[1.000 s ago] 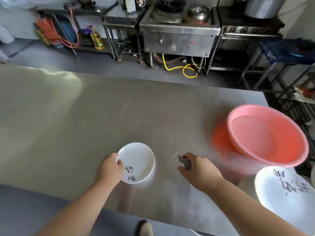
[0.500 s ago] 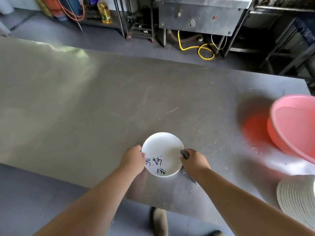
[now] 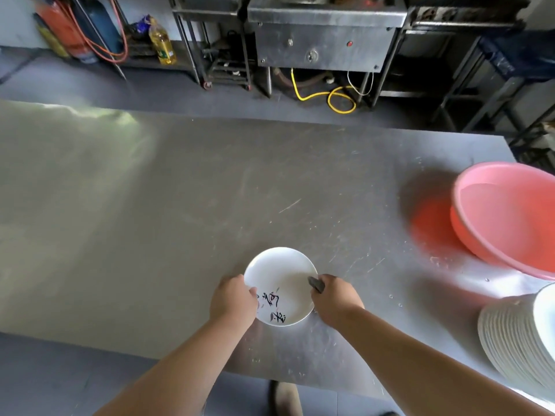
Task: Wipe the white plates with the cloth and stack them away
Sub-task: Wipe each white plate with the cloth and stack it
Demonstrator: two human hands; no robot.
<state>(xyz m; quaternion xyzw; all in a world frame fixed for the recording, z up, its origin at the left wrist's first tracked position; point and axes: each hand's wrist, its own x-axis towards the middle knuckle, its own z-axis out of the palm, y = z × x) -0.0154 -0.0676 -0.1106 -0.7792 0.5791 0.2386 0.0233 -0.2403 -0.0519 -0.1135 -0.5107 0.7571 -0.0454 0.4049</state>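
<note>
A small white plate (image 3: 282, 279) with black brush writing sits on the steel table (image 3: 180, 211) near its front edge. My left hand (image 3: 232, 301) grips the plate's left rim. My right hand (image 3: 335, 298) is at the plate's right rim, closed around a small dark grey cloth (image 3: 316, 285) whose tip pokes out onto the plate. A tall leaning stack of white plates (image 3: 516, 340) stands at the table's right front corner.
A pink plastic basin (image 3: 510, 217) sits at the table's right side, behind the plate stack. Beyond the table are a steel stove unit (image 3: 324, 43), a yellow hose (image 3: 330, 97), an oil bottle (image 3: 162, 43) and gas cylinders (image 3: 69, 34). A shoe (image 3: 286, 397) shows below the table edge.
My right hand with the cloth has moved left from the bare table onto the plate's right rim. My left hand has kept hold of the plate. The camera tilted downward.
</note>
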